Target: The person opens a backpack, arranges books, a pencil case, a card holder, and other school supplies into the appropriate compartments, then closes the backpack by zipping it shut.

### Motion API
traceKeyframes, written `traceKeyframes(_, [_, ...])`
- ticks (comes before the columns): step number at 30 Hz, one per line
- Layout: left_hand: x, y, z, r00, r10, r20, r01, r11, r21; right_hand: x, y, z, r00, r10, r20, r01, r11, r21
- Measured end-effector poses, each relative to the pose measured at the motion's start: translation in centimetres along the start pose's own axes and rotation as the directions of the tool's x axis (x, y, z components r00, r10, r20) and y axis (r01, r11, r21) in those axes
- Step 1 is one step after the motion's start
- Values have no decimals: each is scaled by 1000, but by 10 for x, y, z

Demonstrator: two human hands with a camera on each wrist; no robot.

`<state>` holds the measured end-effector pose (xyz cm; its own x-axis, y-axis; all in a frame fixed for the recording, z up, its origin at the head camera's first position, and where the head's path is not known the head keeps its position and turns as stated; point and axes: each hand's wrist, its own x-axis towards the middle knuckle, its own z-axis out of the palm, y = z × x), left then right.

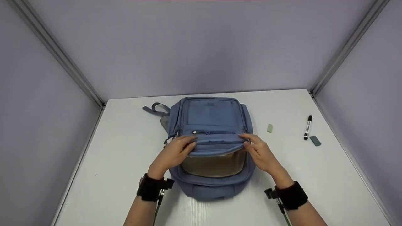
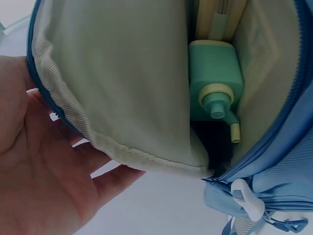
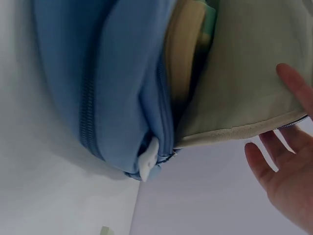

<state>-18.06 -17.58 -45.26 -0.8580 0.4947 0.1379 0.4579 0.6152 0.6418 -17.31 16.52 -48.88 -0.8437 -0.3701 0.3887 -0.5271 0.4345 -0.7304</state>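
A blue backpack (image 1: 212, 114) lies on its back, and its unzipped front flap (image 1: 220, 147) is folded up from the beige-lined compartment (image 1: 213, 168). At the flap's left side, my left hand (image 1: 176, 152) grips the edge. My right hand (image 1: 262, 155) pinches the right side, its thumb (image 3: 293, 83) on the lining and its fingers outside. Inside the bag, the left wrist view shows a mint-green crank pencil sharpener (image 2: 216, 73) beside a tan, wood-coloured item (image 2: 205, 17). In the right wrist view, a tan edge (image 3: 183, 49) shows within the opening.
Right of the backpack on the white table (image 1: 132, 157) lie a small pale green block (image 1: 269, 128), a black-and-white marker (image 1: 307, 127) and a dark green block (image 1: 315, 140). A grey strap (image 1: 155, 108) sticks out at the upper left. Panels enclose the table at the back and sides.
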Motion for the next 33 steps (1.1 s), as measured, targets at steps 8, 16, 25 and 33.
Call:
traceKeyframes(8, [-12,-8,21,998,52,-32,-49,996,76,-22,7,13,999,51,9,-50,996,-76])
traceKeyframes(16, [-27,-19,59,991,104,-81,-81,966,244,-47,13,24,989,142,34,-136,979,-150])
traceKeyframes(25, [-29,-30,84,960,207,-190,-113,904,412,-47,8,45,978,206,17,-195,949,-248])
traceKeyframes(33, [-26,-31,91,959,202,-199,-101,900,423,-33,14,56,950,262,169,-191,917,-351])
